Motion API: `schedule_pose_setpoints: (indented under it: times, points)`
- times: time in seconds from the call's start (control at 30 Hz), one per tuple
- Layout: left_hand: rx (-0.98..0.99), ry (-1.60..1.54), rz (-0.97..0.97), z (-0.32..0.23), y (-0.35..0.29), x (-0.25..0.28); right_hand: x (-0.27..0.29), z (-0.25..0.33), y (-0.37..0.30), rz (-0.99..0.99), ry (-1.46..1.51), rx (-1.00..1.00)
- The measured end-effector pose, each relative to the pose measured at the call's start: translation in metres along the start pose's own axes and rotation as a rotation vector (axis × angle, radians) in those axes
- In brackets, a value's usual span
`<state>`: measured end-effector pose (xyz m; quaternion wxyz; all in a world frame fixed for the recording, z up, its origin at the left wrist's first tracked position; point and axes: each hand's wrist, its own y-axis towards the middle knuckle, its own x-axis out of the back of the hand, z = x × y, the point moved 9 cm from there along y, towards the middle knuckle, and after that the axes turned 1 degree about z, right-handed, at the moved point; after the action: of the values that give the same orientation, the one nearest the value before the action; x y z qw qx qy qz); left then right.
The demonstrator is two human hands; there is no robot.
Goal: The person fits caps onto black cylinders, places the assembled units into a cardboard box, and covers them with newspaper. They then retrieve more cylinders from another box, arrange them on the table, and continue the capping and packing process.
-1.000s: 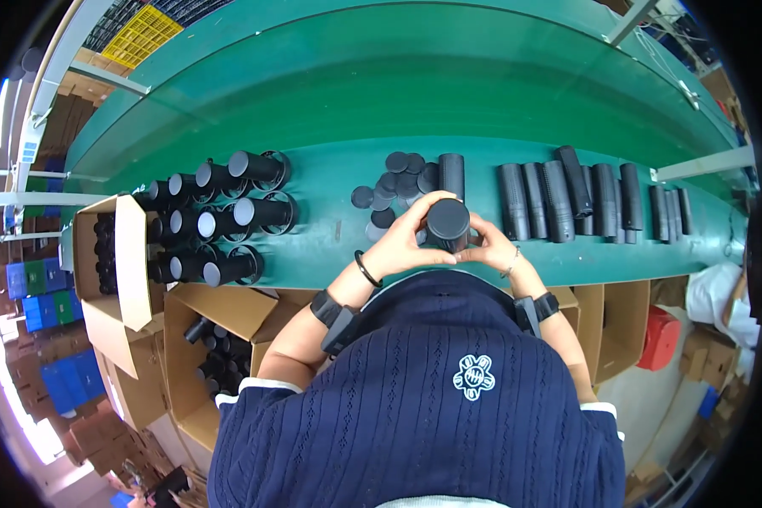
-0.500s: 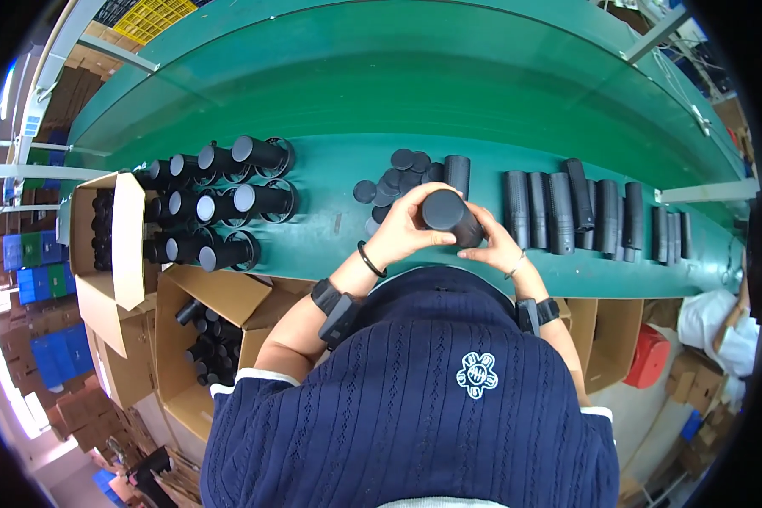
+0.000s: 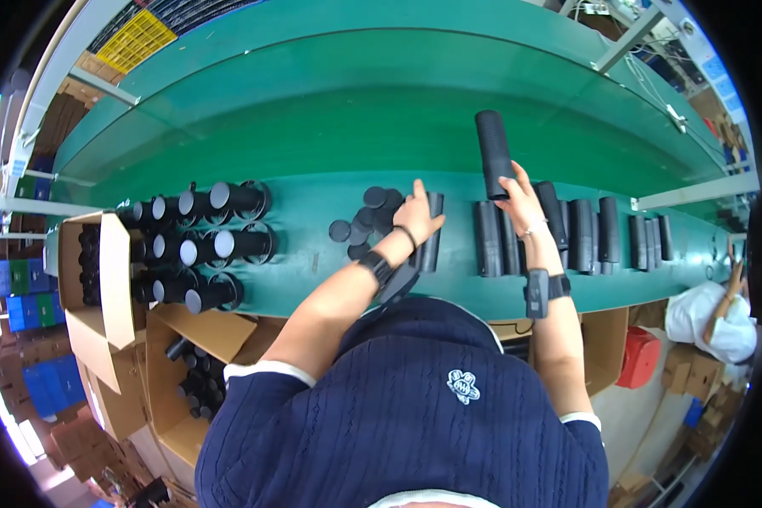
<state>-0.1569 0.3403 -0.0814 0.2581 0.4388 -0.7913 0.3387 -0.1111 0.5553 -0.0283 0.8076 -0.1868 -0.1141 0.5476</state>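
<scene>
Right hand [image 3: 523,203]: fingers closed around the near end of a ridged black tube [image 3: 493,152], which points away from the person over the counter [image 3: 313,212]. Left hand [image 3: 415,218]: over the middle, index finger and thumb spread apart; remaining fingers hidden, so cannot tell whether they grip anything. Loose black discs [image 3: 362,218] lie just left of it, some overlapping. A lying tube [image 3: 433,241] sits just to its right, partly covered. Further right, a row of dark cylinders [image 3: 581,237] lies lengthwise. At left, round-ended black assemblies [image 3: 239,243] lie in rows near an open carton [image 3: 117,279].
</scene>
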Motion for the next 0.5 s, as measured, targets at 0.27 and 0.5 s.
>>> schedule_pose_setpoints:
  times: [0.27, 0.5]
  points:
    - [-0.357, -0.932, 0.286, -0.040, -0.079, 0.076, -0.002, -0.005, 0.127, -0.235, -0.584, 0.343]
    - [-0.540, -0.586, 0.000, -0.031, -0.103, 0.117, 0.008, -0.016, 0.154, -0.402, -1.146, 0.198]
